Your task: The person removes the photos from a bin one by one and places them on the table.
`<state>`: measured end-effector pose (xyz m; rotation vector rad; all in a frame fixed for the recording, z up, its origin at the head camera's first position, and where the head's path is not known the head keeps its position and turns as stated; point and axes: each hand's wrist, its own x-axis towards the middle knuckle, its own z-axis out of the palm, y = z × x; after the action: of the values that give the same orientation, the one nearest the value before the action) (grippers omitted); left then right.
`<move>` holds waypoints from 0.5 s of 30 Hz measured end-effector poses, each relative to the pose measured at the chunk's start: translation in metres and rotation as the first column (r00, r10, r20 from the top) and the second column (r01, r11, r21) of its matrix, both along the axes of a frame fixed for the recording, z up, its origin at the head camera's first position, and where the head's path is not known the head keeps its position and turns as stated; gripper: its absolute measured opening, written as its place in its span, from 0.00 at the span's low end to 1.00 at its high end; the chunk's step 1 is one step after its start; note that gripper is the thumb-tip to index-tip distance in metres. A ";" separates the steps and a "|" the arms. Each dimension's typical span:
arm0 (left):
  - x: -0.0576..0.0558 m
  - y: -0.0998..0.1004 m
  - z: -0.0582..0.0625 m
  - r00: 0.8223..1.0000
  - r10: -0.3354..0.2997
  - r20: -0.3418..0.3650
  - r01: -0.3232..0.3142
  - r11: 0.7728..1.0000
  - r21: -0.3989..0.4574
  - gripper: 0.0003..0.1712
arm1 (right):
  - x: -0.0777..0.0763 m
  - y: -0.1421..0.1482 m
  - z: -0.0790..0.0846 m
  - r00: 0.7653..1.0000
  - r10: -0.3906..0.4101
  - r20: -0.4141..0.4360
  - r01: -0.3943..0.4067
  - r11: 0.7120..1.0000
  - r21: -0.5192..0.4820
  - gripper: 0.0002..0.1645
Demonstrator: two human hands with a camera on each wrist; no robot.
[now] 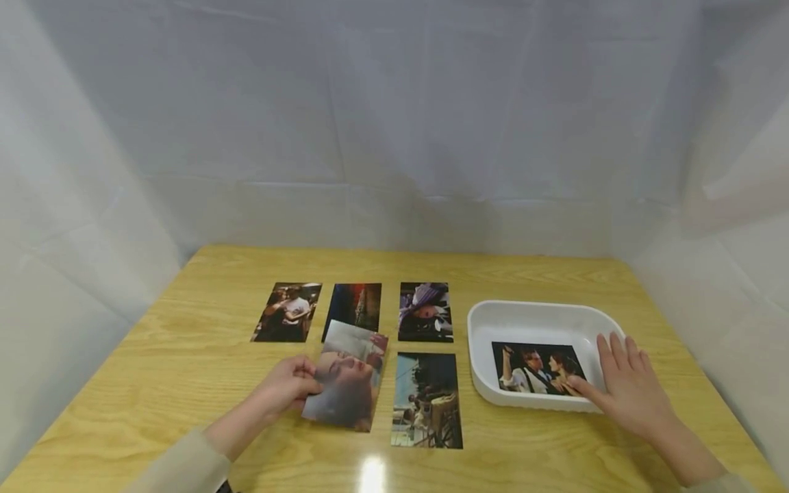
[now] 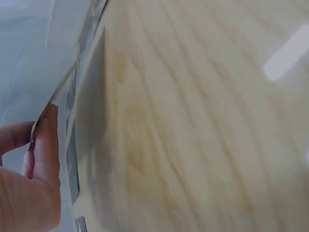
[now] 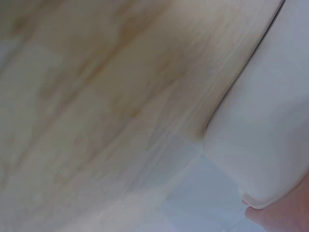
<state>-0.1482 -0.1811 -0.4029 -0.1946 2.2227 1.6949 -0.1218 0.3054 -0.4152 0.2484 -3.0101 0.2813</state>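
Note:
My left hand [image 1: 288,385] pinches a photo print [image 1: 345,383] by its left edge, a close-up of a face. In the left wrist view the print [image 2: 53,96] stands tilted up between thumb and fingers, its shadow on the wood below. It overlaps the dark red-and-blue photo [image 1: 356,305] behind it. To the right, my right hand [image 1: 637,394] rests over the right rim of a white tray [image 1: 530,311], fingers straight and spread. Its thumb reaches across the near rim, by a photo of two people [image 1: 536,370] lying inside the tray.
On the wooden table [image 1: 216,411] lie a photo of a couple [image 1: 286,313] at the back left, a purple-toned photo [image 1: 425,311] at the back, and a photo of a ship's deck [image 1: 427,404] nearer me. White cloth [image 1: 394,123] hangs behind and at both sides.

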 end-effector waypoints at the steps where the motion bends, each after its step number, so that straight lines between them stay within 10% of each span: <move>1: 0.001 -0.002 -0.002 1.000 -0.010 -0.008 0.009 1.000 -0.028 0.11 | 0.000 0.000 0.000 1.000 -0.001 -0.002 0.001 1.000 -0.001 0.56; 8: 0.003 -0.013 -0.010 0.984 -0.141 -0.113 0.107 0.958 -0.265 0.12 | -0.001 0.001 -0.001 1.000 0.003 -0.016 -0.003 1.000 -0.002 0.56; 15: 0.003 -0.013 -0.008 0.953 -0.264 -0.145 0.146 0.826 -0.545 0.17 | 0.000 0.000 0.000 1.000 0.002 -0.008 -0.002 1.000 -0.003 0.56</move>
<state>-0.1451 -0.1937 -0.4105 0.1086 2.7200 0.9934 -0.1218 0.3057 -0.4151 0.2513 -3.0017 0.2844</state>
